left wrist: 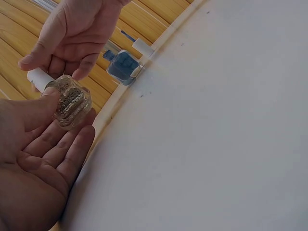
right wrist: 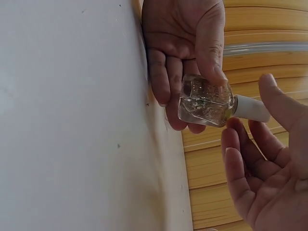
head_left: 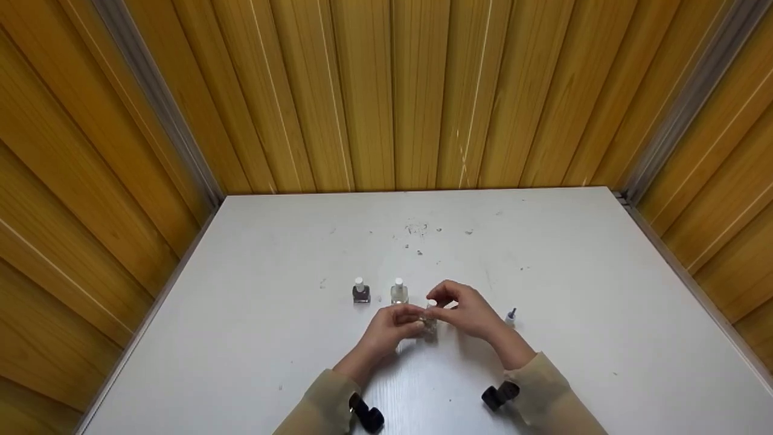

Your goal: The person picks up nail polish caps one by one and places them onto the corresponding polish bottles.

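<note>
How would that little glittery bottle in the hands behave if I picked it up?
The glittery bottle would probably feel stiff and could chip if dropped: its clear walls look like glass. Its smooth, shiny sides may be slippery. The squarish body seems unlikely to roll far.

1. Left forearm (head_left: pixel 320 402) and right forearm (head_left: pixel 555 399) are slanting inward from the lower edge of the head view.
2. Left hand (head_left: pixel 389 330) is showing its palm in the left wrist view; the left thumb (right wrist: pixel 210 45) is opposing slightly bent left fingers (left wrist: pixel 73 151) in a pinch.
3. Right hand (head_left: pixel 468 309) is sitting close by; the right thumb (right wrist: pixel 281 101) is facing curled right fingers (right wrist: pixel 236 168) in a looser grip.
</note>
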Tool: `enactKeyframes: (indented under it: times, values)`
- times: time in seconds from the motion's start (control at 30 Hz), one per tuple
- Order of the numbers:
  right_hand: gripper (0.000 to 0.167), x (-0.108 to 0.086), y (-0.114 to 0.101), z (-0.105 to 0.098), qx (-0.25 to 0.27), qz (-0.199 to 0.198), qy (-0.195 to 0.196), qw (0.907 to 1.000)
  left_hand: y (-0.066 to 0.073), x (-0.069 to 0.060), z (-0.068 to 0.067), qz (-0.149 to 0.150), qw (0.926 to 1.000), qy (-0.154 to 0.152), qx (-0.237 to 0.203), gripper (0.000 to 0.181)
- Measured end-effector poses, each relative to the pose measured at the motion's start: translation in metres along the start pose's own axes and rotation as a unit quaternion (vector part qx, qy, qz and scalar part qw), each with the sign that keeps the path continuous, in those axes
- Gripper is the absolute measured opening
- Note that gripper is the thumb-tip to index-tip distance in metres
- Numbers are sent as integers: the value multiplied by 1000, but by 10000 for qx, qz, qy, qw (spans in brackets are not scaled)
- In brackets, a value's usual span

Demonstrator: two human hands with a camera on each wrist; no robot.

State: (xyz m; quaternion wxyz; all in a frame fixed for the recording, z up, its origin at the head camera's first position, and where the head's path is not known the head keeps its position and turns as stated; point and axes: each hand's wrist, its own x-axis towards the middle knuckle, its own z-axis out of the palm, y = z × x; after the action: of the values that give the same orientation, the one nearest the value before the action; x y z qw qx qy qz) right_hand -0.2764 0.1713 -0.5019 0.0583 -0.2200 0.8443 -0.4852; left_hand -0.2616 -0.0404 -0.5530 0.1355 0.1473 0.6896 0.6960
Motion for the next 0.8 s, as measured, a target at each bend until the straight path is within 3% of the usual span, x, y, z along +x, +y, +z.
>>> enactKeyframes:
  times: [0.13, 0.27, 0.47, 0.8]
  values:
    - [36, -1, 0, -5, 259, -307, -389, 9984, -1, 0, 0, -32, 10000, 20, -55, 30]
    - [30, -1, -1, -8, 311, -378, -526, 9974, -1, 0, 0, -17, 10000, 59, 14, 30]
    - [22, -2, -2, -6, 26, -389, -275, 9989, 1, -2, 1, -15, 9998, 88, 155, 30]
    - [17, 0, -1, 2, 137, -48, 291, 9995, 0, -1, 0, 65, 9998, -12, 177, 28]
